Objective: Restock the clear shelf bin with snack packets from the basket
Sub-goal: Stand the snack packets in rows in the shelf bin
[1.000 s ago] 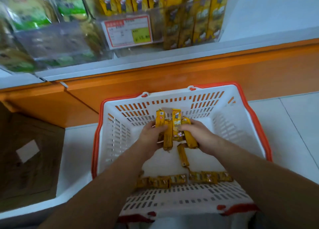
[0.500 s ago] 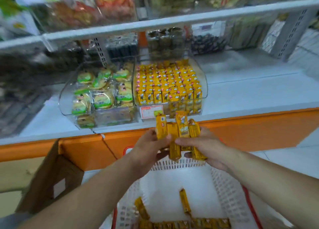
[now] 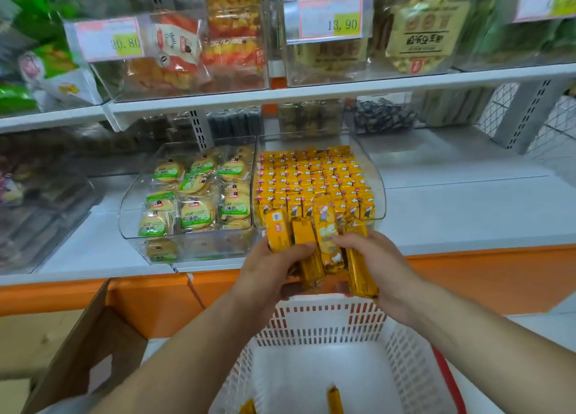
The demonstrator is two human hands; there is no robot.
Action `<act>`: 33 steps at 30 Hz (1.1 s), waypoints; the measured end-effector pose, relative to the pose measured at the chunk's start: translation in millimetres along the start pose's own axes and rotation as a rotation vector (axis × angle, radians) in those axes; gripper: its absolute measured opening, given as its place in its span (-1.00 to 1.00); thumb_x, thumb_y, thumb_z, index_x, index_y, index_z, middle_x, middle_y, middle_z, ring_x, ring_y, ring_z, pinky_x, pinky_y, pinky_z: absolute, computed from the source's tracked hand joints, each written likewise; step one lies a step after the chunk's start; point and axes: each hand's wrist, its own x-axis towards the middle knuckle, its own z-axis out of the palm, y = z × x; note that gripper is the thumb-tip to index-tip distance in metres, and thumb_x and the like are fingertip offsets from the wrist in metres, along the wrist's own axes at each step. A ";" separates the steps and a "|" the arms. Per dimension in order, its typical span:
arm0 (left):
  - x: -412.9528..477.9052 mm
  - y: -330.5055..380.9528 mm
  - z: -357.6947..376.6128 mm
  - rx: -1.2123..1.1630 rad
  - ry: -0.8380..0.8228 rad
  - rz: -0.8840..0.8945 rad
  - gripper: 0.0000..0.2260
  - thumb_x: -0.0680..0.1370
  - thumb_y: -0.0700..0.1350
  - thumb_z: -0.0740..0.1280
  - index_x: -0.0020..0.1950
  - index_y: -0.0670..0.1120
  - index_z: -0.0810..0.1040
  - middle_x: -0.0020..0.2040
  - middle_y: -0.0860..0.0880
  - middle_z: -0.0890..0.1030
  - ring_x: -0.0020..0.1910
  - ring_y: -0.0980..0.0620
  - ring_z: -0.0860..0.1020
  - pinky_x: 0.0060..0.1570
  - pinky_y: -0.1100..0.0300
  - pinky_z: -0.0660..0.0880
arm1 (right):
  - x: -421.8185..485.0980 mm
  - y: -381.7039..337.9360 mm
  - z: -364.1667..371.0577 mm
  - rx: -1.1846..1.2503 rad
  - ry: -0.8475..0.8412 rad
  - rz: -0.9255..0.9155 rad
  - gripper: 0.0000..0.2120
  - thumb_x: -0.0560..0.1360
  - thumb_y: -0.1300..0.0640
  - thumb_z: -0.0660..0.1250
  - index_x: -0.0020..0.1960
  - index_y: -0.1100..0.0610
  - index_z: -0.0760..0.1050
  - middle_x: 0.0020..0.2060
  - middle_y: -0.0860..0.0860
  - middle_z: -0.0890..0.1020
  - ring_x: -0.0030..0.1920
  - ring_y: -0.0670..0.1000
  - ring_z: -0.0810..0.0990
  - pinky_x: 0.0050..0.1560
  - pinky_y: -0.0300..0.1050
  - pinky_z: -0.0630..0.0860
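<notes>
Both hands hold one bunch of long yellow snack packets (image 3: 307, 242) upright, just in front of the clear shelf bin (image 3: 378, 180). My left hand (image 3: 268, 270) grips the bunch from the left and my right hand (image 3: 371, 257) grips it from the right. The bin is packed with rows of the same yellow packets (image 3: 311, 176). Below my hands stands the white basket with a red rim (image 3: 414, 370); two loose yellow packets (image 3: 334, 399) show on its floor at the bottom edge.
A second clear bin (image 3: 131, 201) of round green-labelled biscuits sits left of the yellow one. An upper shelf (image 3: 343, 91) with more bins and price tags hangs above. An open cardboard box (image 3: 87, 351) stands at lower left. The orange shelf front (image 3: 483, 276) runs behind the basket.
Both hands have lifted the bunch of packets out of the basket and up to the front of the clear bin. The view has risen from the basket to the shelves.
</notes>
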 end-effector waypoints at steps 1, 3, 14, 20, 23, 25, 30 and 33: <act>4.6 2.9 -2.5 0.002 0.003 0.013 -0.75 0.54 -0.17 0.47 0.21 -0.07 0.63 -0.01 -0.11 0.76 -0.10 -0.07 0.75 -0.28 0.10 0.64 | 2.5 -2.6 -0.1 0.002 -0.001 -0.012 -0.81 0.50 0.11 0.42 0.10 0.05 0.64 -0.05 0.11 0.74 -0.11 0.18 0.73 -0.29 -0.04 0.61; 12.2 7.5 -6.8 0.010 0.008 0.038 -0.76 0.55 -0.15 0.47 0.21 -0.07 0.63 0.01 -0.10 0.76 -0.06 -0.08 0.74 -0.25 0.11 0.65 | 7.6 -6.3 -0.7 0.012 -0.007 -0.030 -0.74 0.44 0.06 0.47 0.12 0.03 0.63 -0.02 0.10 0.73 -0.06 0.18 0.72 -0.33 -0.06 0.59; 19.7 11.3 -12.6 0.021 0.018 -0.022 -0.53 0.43 0.16 0.53 0.24 -0.04 0.64 0.08 -0.13 0.74 0.05 -0.16 0.72 0.03 -0.14 0.66 | 22.0 3.2 16.2 -0.178 -0.137 -0.078 -0.86 0.48 0.02 0.47 0.04 -0.09 0.67 -0.05 0.04 0.74 -0.08 0.05 0.73 -0.24 -0.11 0.60; 20.9 19.1 -24.5 0.012 0.107 -0.023 -0.68 0.45 0.00 0.55 0.14 -0.07 0.63 -0.12 -0.09 0.75 -0.23 -0.04 0.73 -0.32 0.12 0.61 | 23.9 -8.8 18.3 -0.029 -0.155 0.034 -0.68 0.56 -0.09 0.29 0.07 0.12 0.68 -0.11 0.12 0.70 -0.21 0.04 0.67 -0.26 -0.09 0.57; 18.5 20.4 -33.0 0.042 0.109 -0.005 -0.66 0.45 -0.01 0.55 0.16 -0.07 0.61 -0.11 -0.11 0.75 -0.17 -0.09 0.73 -0.27 0.08 0.63 | 24.4 -14.5 12.2 0.081 -0.126 0.080 -0.57 0.63 0.05 0.12 0.32 0.33 0.46 -0.04 0.22 0.55 -0.10 0.14 0.54 -0.13 0.01 0.48; 16.8 18.7 -35.6 0.067 0.111 -0.011 -0.65 0.45 -0.01 0.55 0.18 -0.08 0.62 -0.04 -0.13 0.75 -0.10 -0.14 0.73 -0.21 0.05 0.65 | 22.2 -18.2 9.3 0.125 -0.133 0.084 -0.69 0.61 0.10 0.17 0.21 0.26 0.51 -0.11 0.19 0.60 -0.16 0.10 0.59 -0.18 -0.02 0.50; 11.3 20.6 -36.8 0.085 0.100 -0.012 -0.65 0.44 0.00 0.56 0.18 -0.07 0.64 -0.02 -0.13 0.75 -0.09 -0.12 0.72 -0.20 0.07 0.63 | 20.5 -24.2 6.5 0.089 -0.090 0.047 -0.92 0.57 0.13 0.29 -0.03 0.12 0.54 -0.13 0.16 0.54 -0.15 0.16 0.52 -0.26 -0.07 0.59; 9.1 23.0 -37.3 0.097 0.087 -0.002 -0.61 0.42 0.02 0.56 0.19 -0.08 0.64 0.00 -0.13 0.74 -0.06 -0.14 0.72 -0.20 0.08 0.63 | 22.2 -26.7 4.6 0.074 -0.099 -0.001 -0.95 0.57 0.16 0.33 -0.03 0.14 0.55 -0.06 0.22 0.49 -0.12 0.22 0.46 -0.28 -0.08 0.61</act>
